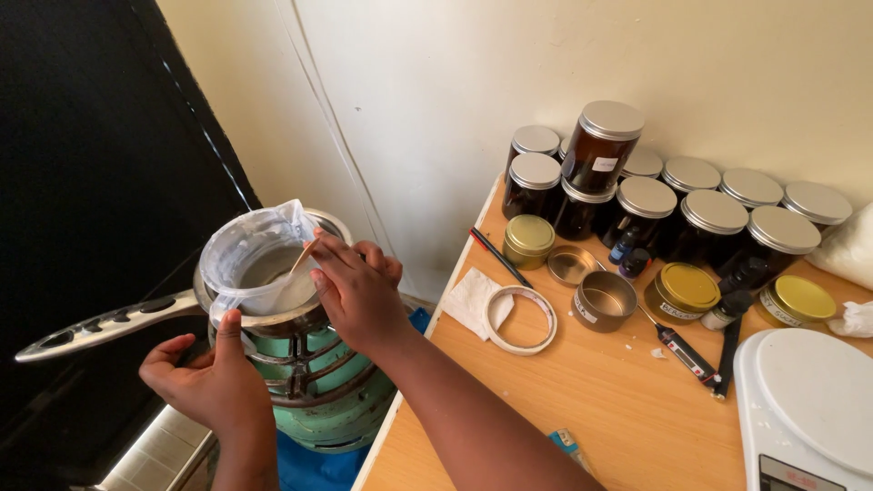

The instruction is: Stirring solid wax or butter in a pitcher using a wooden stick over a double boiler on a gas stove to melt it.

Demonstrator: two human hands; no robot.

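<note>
- Cream walls stand behind a wooden tabletop [627, 400] on the right side, and a dark curtain covers the left side of the view.
- Beside the left edge of the tabletop stands a green stove [318, 391], and a metal pan [273, 318] with a long handle sits on top of it; the handle points to the left.
- Inside the pan stands a white plastic container [250, 259] with a pale melted mass in it.
- The right hand [359, 291] is closed around a wooden stick [303, 257]; the tip of the stick goes down into the container.
- The left hand [209, 377] is at the near side of the pan, half open, with the thumb up against the pan rim; it holds nothing else.
- At the far edge of the tabletop, against the wall, many dark glass jars [655, 200] with silver lids stand close together, one of them stacked on others.
- In front of the jars are gold-lidded tins [682, 291] and one open metal tin [605, 300].
- Near the left edge lie a white tape ring [520, 318] on a folded tissue [468, 300] and a red pencil [498, 256].
- A probe thermometer [677, 345] lies near the middle, and a white kitchen scale [809, 409] fills the near right corner.
</note>
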